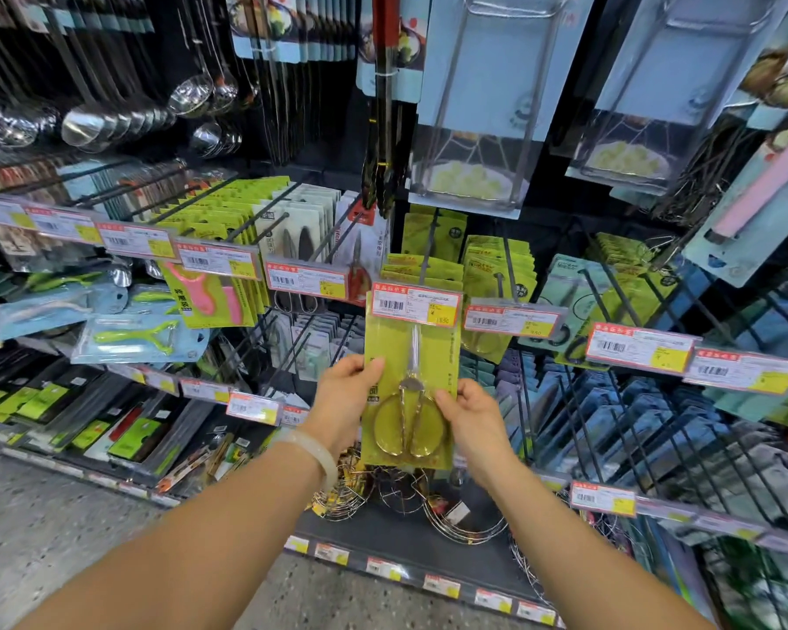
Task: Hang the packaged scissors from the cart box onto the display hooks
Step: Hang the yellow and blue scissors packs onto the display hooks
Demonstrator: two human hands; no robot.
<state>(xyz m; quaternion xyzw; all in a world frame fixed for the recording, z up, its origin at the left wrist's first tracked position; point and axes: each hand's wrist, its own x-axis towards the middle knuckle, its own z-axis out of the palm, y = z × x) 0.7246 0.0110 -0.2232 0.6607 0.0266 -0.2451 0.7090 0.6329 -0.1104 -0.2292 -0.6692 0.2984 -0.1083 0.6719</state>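
Both hands (pixel 346 393) hold scissors pack (pixel 410 352) upright, blades up.

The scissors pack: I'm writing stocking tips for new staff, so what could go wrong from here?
1. The price tag covers the top of the scissors pack, so the hole may miss the hook, which cannot be seen here.
2. Both hands, left and right, grip only the lower edges; the card might bend or slip when pushed.
3. Pushing could knock the tag askew.
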